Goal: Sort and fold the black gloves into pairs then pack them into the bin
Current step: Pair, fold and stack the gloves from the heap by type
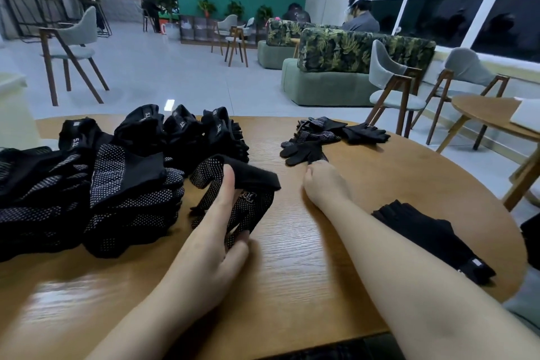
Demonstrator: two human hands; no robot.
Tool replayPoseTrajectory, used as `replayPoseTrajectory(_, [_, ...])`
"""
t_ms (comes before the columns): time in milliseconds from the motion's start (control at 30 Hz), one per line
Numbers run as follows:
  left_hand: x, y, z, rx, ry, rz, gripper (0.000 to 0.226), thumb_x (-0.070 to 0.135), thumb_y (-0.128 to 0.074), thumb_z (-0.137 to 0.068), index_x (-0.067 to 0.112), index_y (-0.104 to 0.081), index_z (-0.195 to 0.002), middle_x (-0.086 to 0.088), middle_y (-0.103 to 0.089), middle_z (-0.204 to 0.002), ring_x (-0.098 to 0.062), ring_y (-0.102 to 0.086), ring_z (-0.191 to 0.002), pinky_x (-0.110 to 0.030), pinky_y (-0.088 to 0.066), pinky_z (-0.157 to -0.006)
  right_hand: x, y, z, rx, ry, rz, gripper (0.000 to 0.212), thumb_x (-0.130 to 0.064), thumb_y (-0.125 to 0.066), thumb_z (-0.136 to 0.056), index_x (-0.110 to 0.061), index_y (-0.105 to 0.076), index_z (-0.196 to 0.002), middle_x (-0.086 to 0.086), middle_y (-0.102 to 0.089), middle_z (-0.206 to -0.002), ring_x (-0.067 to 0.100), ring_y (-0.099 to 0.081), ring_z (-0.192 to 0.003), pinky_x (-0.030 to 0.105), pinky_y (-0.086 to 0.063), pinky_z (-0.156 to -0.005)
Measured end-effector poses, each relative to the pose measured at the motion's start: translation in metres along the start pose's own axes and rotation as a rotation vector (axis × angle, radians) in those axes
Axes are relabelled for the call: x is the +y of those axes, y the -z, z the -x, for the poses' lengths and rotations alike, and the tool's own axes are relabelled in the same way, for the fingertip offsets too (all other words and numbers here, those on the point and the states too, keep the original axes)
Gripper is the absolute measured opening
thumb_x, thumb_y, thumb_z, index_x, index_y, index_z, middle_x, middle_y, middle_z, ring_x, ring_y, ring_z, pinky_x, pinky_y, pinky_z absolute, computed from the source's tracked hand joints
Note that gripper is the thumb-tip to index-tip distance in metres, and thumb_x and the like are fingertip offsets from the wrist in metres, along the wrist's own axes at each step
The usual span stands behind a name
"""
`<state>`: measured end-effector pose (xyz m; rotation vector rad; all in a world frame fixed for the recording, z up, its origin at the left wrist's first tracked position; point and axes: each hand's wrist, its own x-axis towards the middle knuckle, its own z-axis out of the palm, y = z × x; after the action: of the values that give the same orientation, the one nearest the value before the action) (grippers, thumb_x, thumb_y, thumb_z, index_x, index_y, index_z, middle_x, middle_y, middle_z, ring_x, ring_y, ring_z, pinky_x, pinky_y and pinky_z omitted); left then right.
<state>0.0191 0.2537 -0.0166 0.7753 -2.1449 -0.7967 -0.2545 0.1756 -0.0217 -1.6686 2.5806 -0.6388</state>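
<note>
On the round wooden table my left hand holds a folded black dotted glove, thumb on top and fingers beneath it. My right hand reaches forward and pinches the cuff of a plain black glove at the near edge of a small loose pile of gloves. A large heap of folded black dotted gloves covers the table's left side. Another black glove lies flat by my right forearm.
A pale bin stands off the table's far left edge. A second wooden table and grey chairs stand to the right. Green sofas and seated persons are farther back.
</note>
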Motion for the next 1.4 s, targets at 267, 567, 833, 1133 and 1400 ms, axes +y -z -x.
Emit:
replayPoseTrajectory(267, [0.019,0.018,0.019,0.344,-0.227,-0.444,0.041,0.011,-0.055,-0.081,0.018,-0.064,-0.12,0.004,-0.061,-0.12,-0.01,-0.053,-0.112,-0.027,-0.041,-0.095,-0.003,0.018,0.049,0.144,0.124,-0.146,0.033,-0.018,-0.05,-0.089,-0.012,-0.041,-0.057,0.003,-0.047,-0.068,0.024,-0.047,-0.077,0.031,-0.029,-0.063])
replayPoseTrajectory(567, [0.048,0.039,-0.027,0.255,-0.167,-0.276,0.033,0.008,-0.067,-0.082,0.033,-0.046,-0.081,0.014,-0.049,-0.118,0.005,-0.05,-0.096,-0.02,-0.042,-0.079,0.004,0.03,0.09,0.355,0.214,-0.565,0.024,-0.018,-0.038,-0.082,-0.011,-0.06,-0.076,-0.011,-0.053,-0.069,0.008,-0.051,-0.072,0.022,-0.037,-0.064])
replayPoseTrajectory(833, [0.068,0.051,-0.063,0.371,-0.147,-0.101,0.019,0.02,-0.052,-0.085,0.034,-0.04,-0.085,0.007,-0.056,-0.098,-0.014,-0.056,-0.091,-0.033,-0.048,-0.08,0.008,0.027,0.084,0.15,0.035,-0.484,0.042,-0.004,-0.045,-0.089,-0.018,-0.044,-0.128,-0.006,-0.05,-0.108,0.015,-0.048,-0.107,0.028,-0.04,-0.087])
replayPoseTrajectory(1133, [0.026,0.027,0.006,0.188,-0.155,-0.061,0.014,0.033,-0.048,-0.078,0.038,-0.036,-0.085,0.022,-0.045,-0.112,-0.009,-0.049,-0.113,-0.019,-0.044,-0.084,0.008,0.025,0.081,0.158,0.04,-0.294,0.055,0.001,-0.044,-0.083,-0.018,-0.044,-0.134,0.001,-0.049,-0.13,0.02,-0.039,-0.12,0.037,-0.032,-0.105])
replayPoseTrajectory(1400, [0.018,0.039,0.04,0.037,-0.112,-0.102,0.02,0.032,-0.057,-0.076,0.038,-0.043,-0.089,0.023,-0.049,-0.114,-0.006,-0.053,-0.109,-0.014,-0.039,-0.09,0.007,0.024,0.08,0.068,0.01,-0.208,0.064,0.004,-0.038,-0.084,-0.024,-0.038,-0.142,-0.003,-0.039,-0.143,0.019,-0.034,-0.129,0.037,-0.029,-0.106])
